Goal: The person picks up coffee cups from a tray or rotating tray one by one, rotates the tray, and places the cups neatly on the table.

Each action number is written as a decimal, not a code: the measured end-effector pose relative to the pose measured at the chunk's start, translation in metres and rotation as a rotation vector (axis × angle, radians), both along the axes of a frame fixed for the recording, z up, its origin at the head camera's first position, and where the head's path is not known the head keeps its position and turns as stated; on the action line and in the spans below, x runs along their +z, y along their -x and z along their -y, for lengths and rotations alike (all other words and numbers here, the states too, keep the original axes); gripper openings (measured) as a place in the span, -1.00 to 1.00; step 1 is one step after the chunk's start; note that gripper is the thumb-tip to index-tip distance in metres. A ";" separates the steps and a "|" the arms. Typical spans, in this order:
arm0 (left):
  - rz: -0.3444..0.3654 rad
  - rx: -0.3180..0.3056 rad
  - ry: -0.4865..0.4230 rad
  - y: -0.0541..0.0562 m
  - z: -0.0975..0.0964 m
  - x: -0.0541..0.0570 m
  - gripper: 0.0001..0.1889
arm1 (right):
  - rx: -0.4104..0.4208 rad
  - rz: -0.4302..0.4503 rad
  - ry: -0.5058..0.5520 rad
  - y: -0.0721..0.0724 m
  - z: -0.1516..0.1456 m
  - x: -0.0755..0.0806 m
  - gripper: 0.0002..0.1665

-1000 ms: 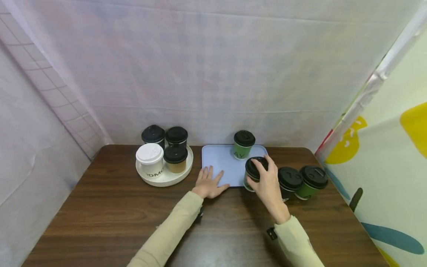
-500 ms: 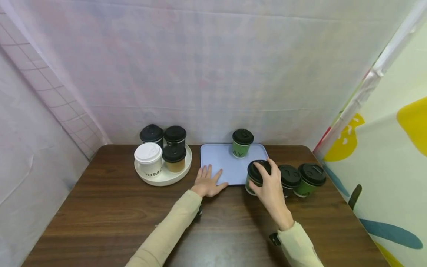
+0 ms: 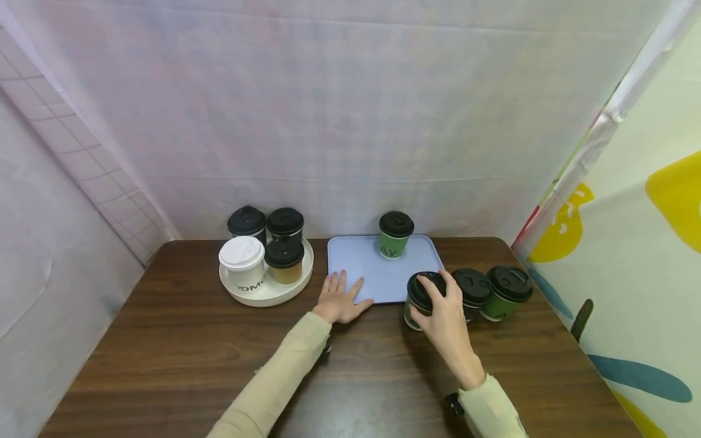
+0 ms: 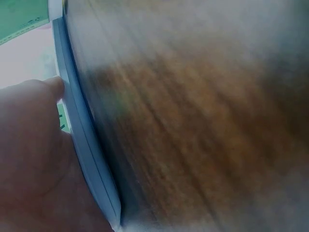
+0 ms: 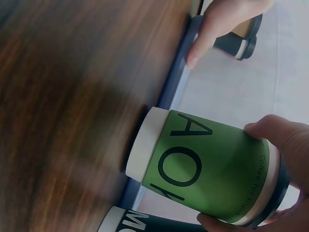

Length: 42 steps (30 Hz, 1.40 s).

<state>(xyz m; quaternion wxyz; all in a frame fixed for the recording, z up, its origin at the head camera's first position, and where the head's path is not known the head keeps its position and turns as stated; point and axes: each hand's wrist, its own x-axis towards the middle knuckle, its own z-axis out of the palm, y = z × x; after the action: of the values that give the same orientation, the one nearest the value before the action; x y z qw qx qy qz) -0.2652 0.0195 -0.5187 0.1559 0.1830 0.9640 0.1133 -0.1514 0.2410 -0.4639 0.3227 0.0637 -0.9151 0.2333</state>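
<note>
My right hand [image 3: 446, 325] grips a green paper coffee cup [image 5: 207, 166] with a black lid, fingers and thumb round its upper part. The cup stands upright at the front right edge of the pale blue tray [image 3: 356, 252], its base close over the table. My left hand [image 3: 339, 301] lies with spread fingers on the tray's front left corner; in the left wrist view its thumb meets the tray rim [image 4: 87, 128]. Another green cup [image 3: 392, 245] with a black lid is at the back of the tray.
Right of my right hand stand a dark cup [image 3: 474, 289] and a green cup [image 3: 498, 306], both black-lidded. A round white tray [image 3: 268, 299] on the left bears a white-lidded cup [image 3: 243, 274] and several black-lidded cups. A curtain [image 3: 328, 121] hangs behind the wooden table [image 3: 219, 365].
My right hand has drawn the green cup from the tray's right side toward me, past its front edge. My left hand has stayed on the tray corner. The head view has shifted slightly.
</note>
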 end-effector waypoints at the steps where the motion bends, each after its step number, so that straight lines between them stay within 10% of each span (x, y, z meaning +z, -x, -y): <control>1: -0.004 -0.001 -0.003 0.000 0.000 0.000 -0.19 | -0.002 0.000 -0.002 0.000 0.000 -0.001 -0.21; 22: -0.021 -0.002 -0.020 -0.010 0.004 0.023 -0.22 | 0.009 -0.036 -0.042 0.004 0.003 -0.003 -0.17; 42: 0.013 0.005 -0.038 0.000 0.001 0.010 -0.21 | -0.022 0.078 -0.124 -0.004 0.001 -0.004 -0.03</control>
<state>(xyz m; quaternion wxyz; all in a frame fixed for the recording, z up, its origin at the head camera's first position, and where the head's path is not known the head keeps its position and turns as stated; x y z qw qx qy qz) -0.2656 0.0184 -0.5086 0.1583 0.1826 0.9612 0.1330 -0.1470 0.2399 -0.4682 0.2846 0.0642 -0.9403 0.1751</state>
